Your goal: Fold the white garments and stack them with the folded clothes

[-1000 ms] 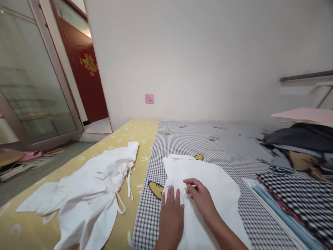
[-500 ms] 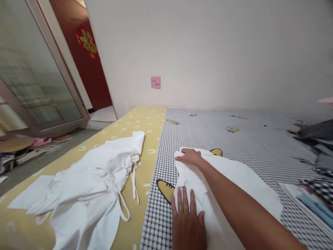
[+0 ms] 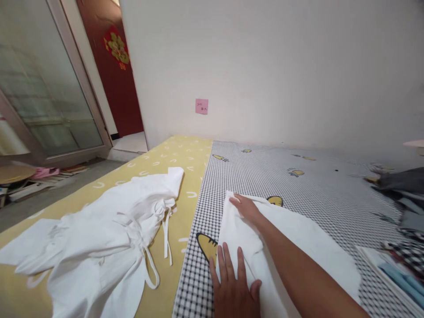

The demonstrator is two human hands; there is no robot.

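White cloth, a garment [image 3: 240, 232], lies on the near part of a black-and-white checked sheet [image 3: 255, 176], its left edge running between the hands. The left hand [image 3: 233, 282] is palm down at the near left of this garment, fingers extended and spread, thumb out to the right; it presses flat and grasps nothing, and its outermost finger overlaps the sheet. The right hand [image 3: 247, 207] lies at the garment's far left corner, its forearm crossing the cloth from the near right. Its fingers are partly bent against the fabric; whether they pinch it cannot be told. To the right of the forearm, the garment spreads in a broad, smooth panel with a curved outer edge.

At left, well apart from the hands, a second white garment [image 3: 102, 238] lies rumpled on a yellow sheet [image 3: 162, 159] with pale arched marks; its gathered side bears loose ties [image 3: 166, 238]. The checked sheet carries yellow carrot-like figures, one just left of the left hand. At the near right are blue cloth [image 3: 399, 278] and a black-and-white checked cloth [image 3: 409, 260]; farther off lie dark fabrics [image 3: 404, 182]. On the far wall [image 3: 265, 66] is a pink note [image 3: 202, 106]; at far left stands a red door [image 3: 112, 92].
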